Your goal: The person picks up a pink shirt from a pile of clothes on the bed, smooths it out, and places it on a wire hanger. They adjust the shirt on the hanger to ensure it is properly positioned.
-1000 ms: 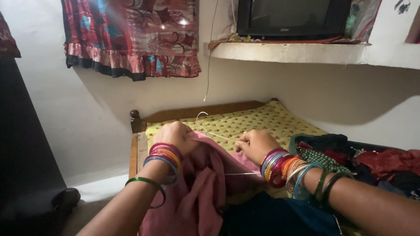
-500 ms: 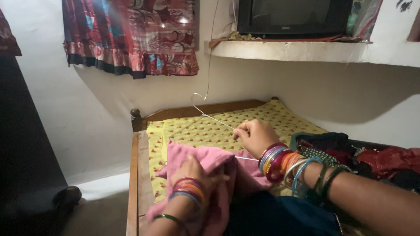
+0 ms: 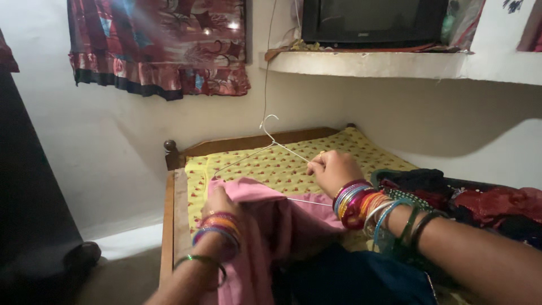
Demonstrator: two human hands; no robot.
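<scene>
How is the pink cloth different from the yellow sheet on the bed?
The pink cloth is plain, while the yellow sheet has small red dots. The pink cloth is bunched and draped over a white wire hanger; the yellow sheet lies spread flat on the wooden bed. The left hand touches the pink cloth; neither hand grips the sheet. Both are soft fabric.

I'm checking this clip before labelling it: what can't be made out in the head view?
- Left hand fingertips: buried in the pink garment.
- Wire hanger: its lower bar is partly covered by the garment; right hand hides one arm.
- Dark clothes pile: cut off by the right edge, dim.
</scene>
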